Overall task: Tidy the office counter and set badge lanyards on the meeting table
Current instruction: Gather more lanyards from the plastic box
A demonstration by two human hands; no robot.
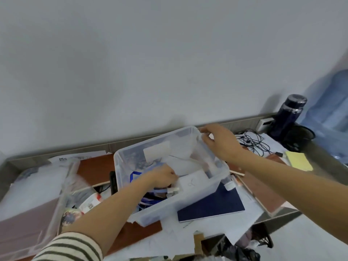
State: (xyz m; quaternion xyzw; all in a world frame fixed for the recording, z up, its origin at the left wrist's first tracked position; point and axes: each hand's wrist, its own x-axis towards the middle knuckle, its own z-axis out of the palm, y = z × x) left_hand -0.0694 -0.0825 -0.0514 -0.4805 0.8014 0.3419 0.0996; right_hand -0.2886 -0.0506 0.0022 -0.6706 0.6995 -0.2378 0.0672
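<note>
A clear plastic bin [130,187] stands on the counter, tilted a little toward me. Blue badge lanyards [134,177] and white papers lie inside it. My left hand [164,176] reaches down into the bin with fingers curled among the lanyards and a small white piece; what it grips is blurred. At the far right corner of the bin, my right hand [220,142] grips the rim with thumb and fingers.
A dark blue notebook [212,206] lies partly under the bin. Right of it are black cables [252,142], a yellow notepad [298,161], a dark bottle [288,115] and a large water jug [327,102]. Plastic bags [37,181] crowd the left. Loose papers [188,236] cover the front edge.
</note>
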